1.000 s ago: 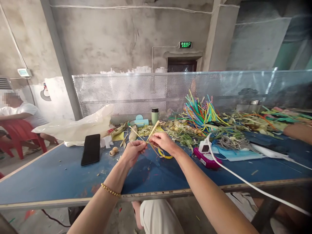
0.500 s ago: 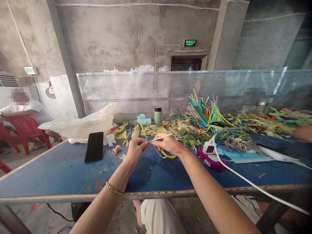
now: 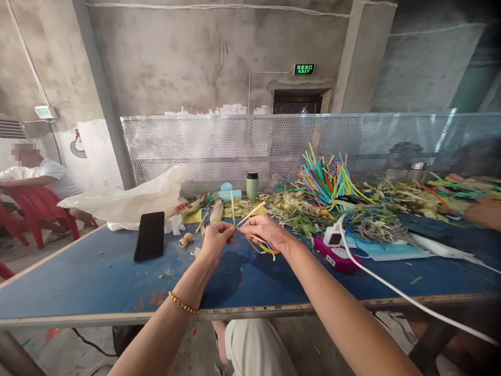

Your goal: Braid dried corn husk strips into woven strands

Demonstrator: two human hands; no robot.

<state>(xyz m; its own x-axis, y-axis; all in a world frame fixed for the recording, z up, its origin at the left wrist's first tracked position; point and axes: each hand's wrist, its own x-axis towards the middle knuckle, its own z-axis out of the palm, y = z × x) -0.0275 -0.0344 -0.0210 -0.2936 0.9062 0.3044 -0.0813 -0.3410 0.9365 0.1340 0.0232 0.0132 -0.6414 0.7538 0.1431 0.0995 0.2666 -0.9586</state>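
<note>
Swung to a slant since the earlier frame: one of the pale strips (image 3: 251, 214) above the bench (image 3: 117, 287). Pinched by fingers (image 3: 227, 228) of left hand (image 3: 215, 239) and right hand (image 3: 270, 231); seemingly partway, crossed with ends loose.

1 readable sign: EXIT, on the wall above the door.
Exit sign (image 3: 304, 69): 2 rows, green on black, "安全出口" on top, "EXIT" below; fixed to the bare wall (image 3: 176, 62) over the dark door (image 3: 297, 102). Table (image 3: 97, 284) front edge carries a row of small dark marks, too blurred to read. Purple box (image 3: 337, 256) has a pale label, too small. White wall box (image 3: 46, 112), far left: display illegible.
</note>
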